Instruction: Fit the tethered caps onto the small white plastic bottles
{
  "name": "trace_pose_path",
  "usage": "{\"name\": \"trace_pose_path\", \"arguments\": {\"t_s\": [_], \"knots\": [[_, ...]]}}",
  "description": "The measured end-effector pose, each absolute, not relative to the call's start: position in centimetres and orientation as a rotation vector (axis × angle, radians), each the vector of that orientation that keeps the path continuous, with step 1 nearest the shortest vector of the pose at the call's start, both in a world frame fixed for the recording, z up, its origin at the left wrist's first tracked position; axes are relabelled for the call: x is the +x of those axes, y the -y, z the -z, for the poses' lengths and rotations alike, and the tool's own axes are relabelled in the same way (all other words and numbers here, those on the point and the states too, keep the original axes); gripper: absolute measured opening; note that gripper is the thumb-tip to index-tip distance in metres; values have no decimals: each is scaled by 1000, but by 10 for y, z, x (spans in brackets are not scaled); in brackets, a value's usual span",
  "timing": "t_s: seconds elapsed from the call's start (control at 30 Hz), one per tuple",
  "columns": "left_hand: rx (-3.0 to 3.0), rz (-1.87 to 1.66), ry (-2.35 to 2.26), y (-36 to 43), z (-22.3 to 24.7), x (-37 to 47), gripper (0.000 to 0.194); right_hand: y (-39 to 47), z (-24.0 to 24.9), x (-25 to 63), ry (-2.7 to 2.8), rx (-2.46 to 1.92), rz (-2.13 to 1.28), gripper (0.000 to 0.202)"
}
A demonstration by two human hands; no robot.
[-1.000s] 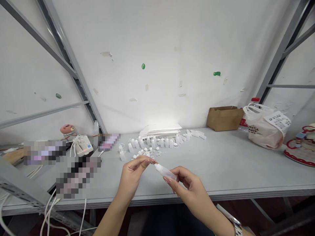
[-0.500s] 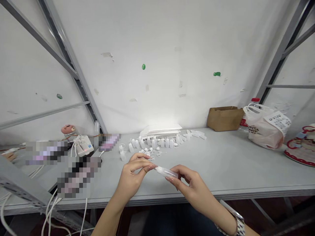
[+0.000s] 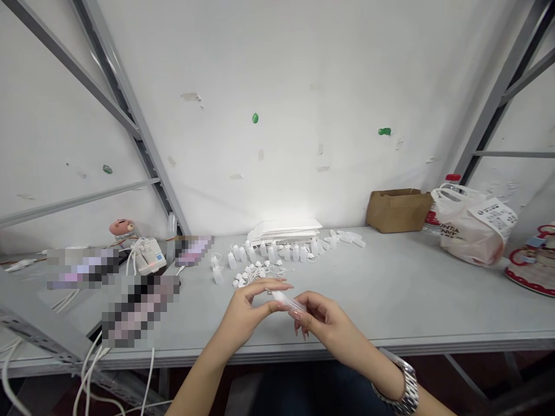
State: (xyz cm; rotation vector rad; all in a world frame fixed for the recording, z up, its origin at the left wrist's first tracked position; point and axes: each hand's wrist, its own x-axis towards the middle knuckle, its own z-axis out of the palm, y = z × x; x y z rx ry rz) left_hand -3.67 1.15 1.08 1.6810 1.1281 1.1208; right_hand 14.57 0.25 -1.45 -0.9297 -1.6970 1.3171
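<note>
Above the near part of the table, a small translucent plastic squeeze bottle (image 3: 293,303) is held tilted between both hands, its white top pointing left. My right hand (image 3: 325,320) is closed round its lower body, thumb and fingers pinching it. My left hand (image 3: 249,309) has thumb and fingers around the white top end, the thumb pressed against it. Beyond the hands lie several loose white caps (image 3: 260,271) with thin straps. Behind them stands a row of similar small bottles (image 3: 273,252), and some more lie flat at the row's right end (image 3: 353,238).
White flat sheets (image 3: 284,230) lie against the wall. On the right are a cardboard box (image 3: 399,211), a plastic bag (image 3: 470,231) and a red-edged round item (image 3: 533,268). Blurred-out devices (image 3: 139,312), a white power strip (image 3: 150,257) and cables fill the left.
My left hand has shifted right along the bottle, from its tip to around its top. More of the loose caps show behind the hand. The view has shifted slightly.
</note>
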Motion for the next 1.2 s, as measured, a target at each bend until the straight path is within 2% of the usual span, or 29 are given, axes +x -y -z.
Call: {"name": "trace_pose_path", "arguments": {"t_s": [0.1,0.23,0.37,0.57,0.73,0.87,0.97,1.07,1.2], "knots": [[1686,-1158,-1117,-13,-3,-29,14,-4,13,147,1779,-981,-1261,29],[1749,-1153,-1158,-14,2,-23,14,-5,17,146,1868,-1026,-1062,27],[1759,-1089,-1259,-19,2,-28,25,-17,29,150,1951,-1068,-917,22],[1844,-982,-1678,-38,5,-68,41,-67,29,192,1709,-1370,-341,34],[1961,-859,-2003,-52,16,-92,44,-114,24,222,1648,-1575,-492,28],[1987,-806,-2010,-55,20,-96,42,-134,34,220,1695,-1595,-589,16],[1924,-818,-1999,-53,16,-95,41,-128,33,204,1749,-1528,-637,16],[1769,-921,-1810,-46,9,-88,45,-105,26,176,1870,-1372,-710,18],[1538,-1088,-1275,-34,3,-64,50,-68,18,135,2070,-1132,-666,18]]}}
